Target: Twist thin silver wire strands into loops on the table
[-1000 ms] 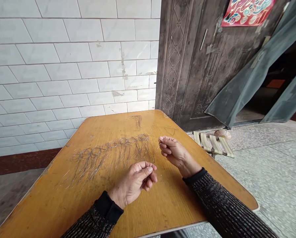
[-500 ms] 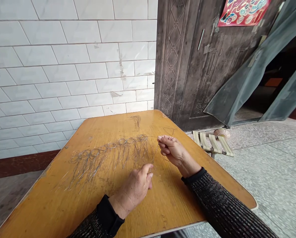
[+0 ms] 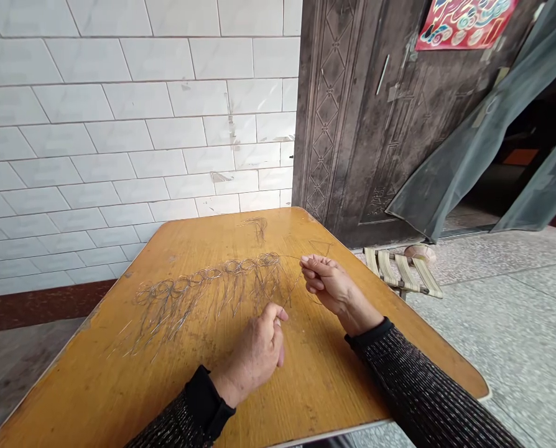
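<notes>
A thin wire runs from the row on the table to my right hand, which pinches it between thumb and fingertips. Lower and to the left, my left hand is closed with its index finger bent over the thumb. A fine strand seems to reach its fingertips, though the grip itself is hard to make out. Beyond both hands lies a row of looped thin wires, joined ring by ring, with loose ends trailing toward me.
The wooden table carries a small bundle of wires near its far edge and a bent wire at the right. A folding stool stands on the floor to the right. Behind are a tiled wall and a dark door.
My left index finger has shifted slightly, and the hand has turned a little. My right hand keeps its pinch on the wire. The whole view has swung slightly left.
</notes>
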`<action>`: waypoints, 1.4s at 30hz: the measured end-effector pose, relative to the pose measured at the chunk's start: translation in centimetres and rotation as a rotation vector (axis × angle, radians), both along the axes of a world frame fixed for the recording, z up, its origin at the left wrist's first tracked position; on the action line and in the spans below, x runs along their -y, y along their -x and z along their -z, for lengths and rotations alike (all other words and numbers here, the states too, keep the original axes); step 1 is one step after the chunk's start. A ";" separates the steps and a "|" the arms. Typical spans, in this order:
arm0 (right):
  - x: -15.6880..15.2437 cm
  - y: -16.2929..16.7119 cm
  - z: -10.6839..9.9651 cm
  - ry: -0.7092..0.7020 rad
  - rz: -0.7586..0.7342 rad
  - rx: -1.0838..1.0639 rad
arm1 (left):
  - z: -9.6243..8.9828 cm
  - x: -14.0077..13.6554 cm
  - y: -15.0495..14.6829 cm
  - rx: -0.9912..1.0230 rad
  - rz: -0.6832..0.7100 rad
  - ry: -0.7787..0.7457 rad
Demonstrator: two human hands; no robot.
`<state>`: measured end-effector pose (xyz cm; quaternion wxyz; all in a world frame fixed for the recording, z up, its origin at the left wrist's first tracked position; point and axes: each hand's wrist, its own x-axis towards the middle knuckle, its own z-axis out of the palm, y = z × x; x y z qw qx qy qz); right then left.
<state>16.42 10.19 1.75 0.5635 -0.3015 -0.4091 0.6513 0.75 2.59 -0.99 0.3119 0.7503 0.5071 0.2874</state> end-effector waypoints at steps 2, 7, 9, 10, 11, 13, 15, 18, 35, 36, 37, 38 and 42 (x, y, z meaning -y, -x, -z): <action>0.0 -0.1 0.0 0.001 -0.003 0.001 | -0.2 0.1 0.0 0.089 0.004 0.074; -0.3 -0.7 -0.1 -0.016 0.021 -0.032 | -0.5 0.3 0.0 0.309 0.049 0.348; -0.4 -0.9 -0.1 -0.016 0.016 -0.031 | -0.6 0.3 0.0 0.339 0.042 0.374; -0.4 -0.9 -0.1 -0.017 0.011 -0.028 | -0.6 0.3 0.0 0.352 0.031 0.388; -0.4 -0.9 0.0 -0.020 0.008 -0.026 | -0.6 0.3 0.0 0.370 0.022 0.409; -0.5 -0.9 0.1 -0.024 0.011 -0.025 | -0.7 0.3 0.1 0.432 0.021 0.466; -0.5 -0.9 0.1 -0.027 0.030 -0.025 | -0.7 0.3 0.2 0.516 0.041 0.509; -0.6 -0.9 0.2 -0.040 0.052 -0.014 | -0.6 0.2 0.2 0.588 0.023 0.494; 1.2 1.9 1.5 -0.263 -0.276 0.441 | 0.0 -1.1 -0.1 0.616 -0.195 0.266; 1.3 2.1 1.7 -0.264 -0.290 0.456 | 0.1 -1.2 -0.1 0.612 -0.192 0.269; 1.5 2.4 1.7 -0.259 -0.283 0.463 | 0.2 -1.3 -0.2 0.610 -0.191 0.271; 1.6 2.6 1.8 -0.247 -0.263 0.463 | 0.3 -1.4 -0.2 0.609 -0.189 0.271; 1.9 3.1 1.8 -0.228 -0.171 0.441 | 0.5 -1.4 -0.5 0.608 -0.155 0.271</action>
